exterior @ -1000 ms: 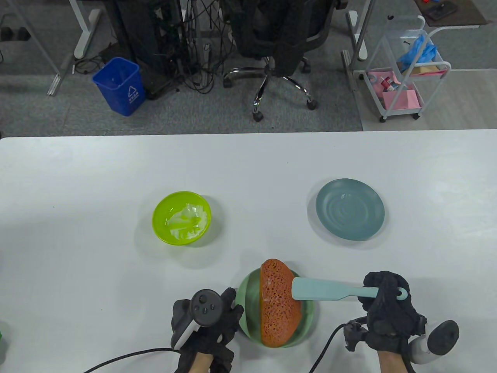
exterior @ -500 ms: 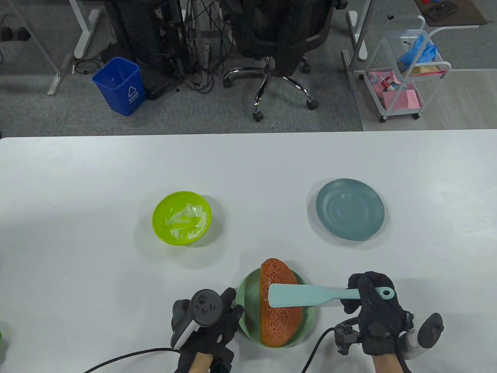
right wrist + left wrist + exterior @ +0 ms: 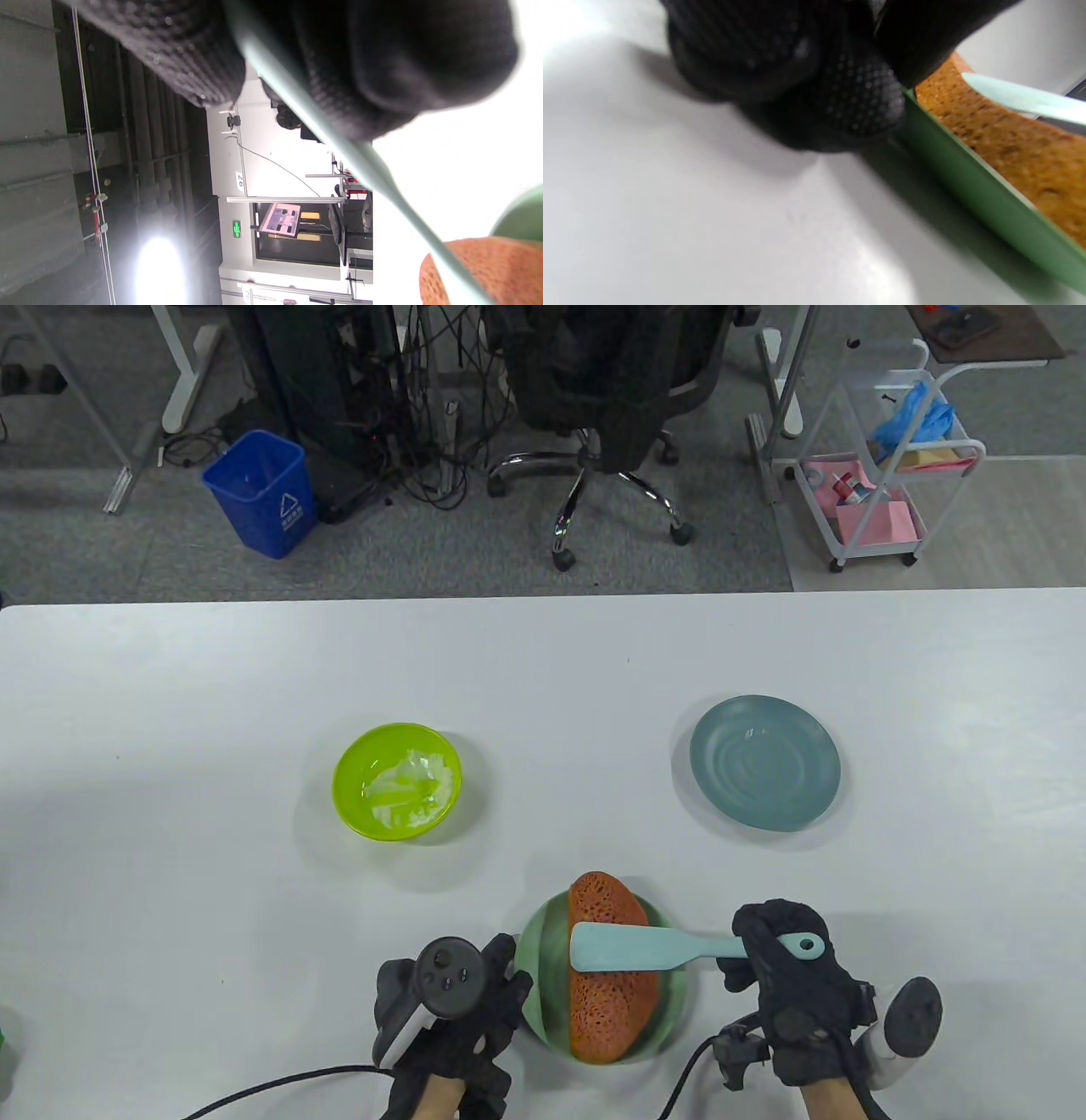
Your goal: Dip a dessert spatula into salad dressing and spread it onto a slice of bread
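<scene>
A white bench (image 3: 170, 687) seen from above, with two black-gloved hands at its near edge. The right hand (image 3: 793, 984) has its grip closed around the handle of a pale blue spatula (image 3: 653, 948), which lies nearly level and points left. The spatula's flat blade rests across the upper part of a bread slice (image 3: 611, 993), an orange-brown, porous oval. The bread lies on a small green plate (image 3: 539, 967) near the front of the bench, and its far end overhangs the plate's rim.

The left hand (image 3: 454, 1010) rests on the bench just left of the green plate, its fingers (image 3: 857, 97) touching the plate's rim in the left wrist view. It holds nothing; whether its grip is open or closed cannot be told.

Farther back on the left, well apart from the plate, sits a lime-green bowl (image 3: 397, 780) holding white dressing (image 3: 411, 789). Farther back on the right sits a grey-blue plate (image 3: 764, 762).

In the right wrist view, the spatula handle (image 3: 339, 148) runs out from between the gloved fingers (image 3: 382, 63) toward the bread (image 3: 488, 271).
</scene>
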`<state>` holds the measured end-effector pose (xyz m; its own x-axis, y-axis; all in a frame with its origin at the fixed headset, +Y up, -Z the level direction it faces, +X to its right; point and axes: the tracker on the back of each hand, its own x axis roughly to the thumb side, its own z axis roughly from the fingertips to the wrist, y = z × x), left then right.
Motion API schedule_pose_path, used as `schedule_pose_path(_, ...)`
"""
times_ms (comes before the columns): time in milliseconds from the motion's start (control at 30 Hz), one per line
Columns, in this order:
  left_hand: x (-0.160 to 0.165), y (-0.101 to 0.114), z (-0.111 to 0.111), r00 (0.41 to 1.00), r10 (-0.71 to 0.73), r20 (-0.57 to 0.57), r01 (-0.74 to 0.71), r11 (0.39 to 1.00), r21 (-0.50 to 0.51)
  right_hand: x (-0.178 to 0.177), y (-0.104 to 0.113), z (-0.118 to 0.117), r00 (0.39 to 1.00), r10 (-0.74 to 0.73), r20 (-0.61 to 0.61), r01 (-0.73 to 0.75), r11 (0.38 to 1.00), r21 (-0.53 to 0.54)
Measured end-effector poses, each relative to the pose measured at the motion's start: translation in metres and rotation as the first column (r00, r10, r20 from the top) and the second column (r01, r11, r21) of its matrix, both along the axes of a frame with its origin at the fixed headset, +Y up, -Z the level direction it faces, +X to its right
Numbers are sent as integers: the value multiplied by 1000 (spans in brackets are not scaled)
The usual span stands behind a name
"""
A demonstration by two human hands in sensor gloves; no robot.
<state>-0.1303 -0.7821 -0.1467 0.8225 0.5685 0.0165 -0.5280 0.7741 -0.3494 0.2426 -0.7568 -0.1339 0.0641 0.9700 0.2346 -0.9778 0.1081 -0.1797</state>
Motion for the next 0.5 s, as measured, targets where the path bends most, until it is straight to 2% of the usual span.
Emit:
schedule_pose_path(233,0,0,0,1000,3,-2,-3,1000,-3,7,8,3,1000,9,17,-10,1000,13)
schedule_pose_path(400,0,0,0,1000,5,-3,-5,1000,-3,11,19,9,998,56,40,-59,997,58)
schedule_pose_path(500,0,0,0,1000,7,-4,-7,1000,-4,14,25,13,991,91,96,-101,990,103)
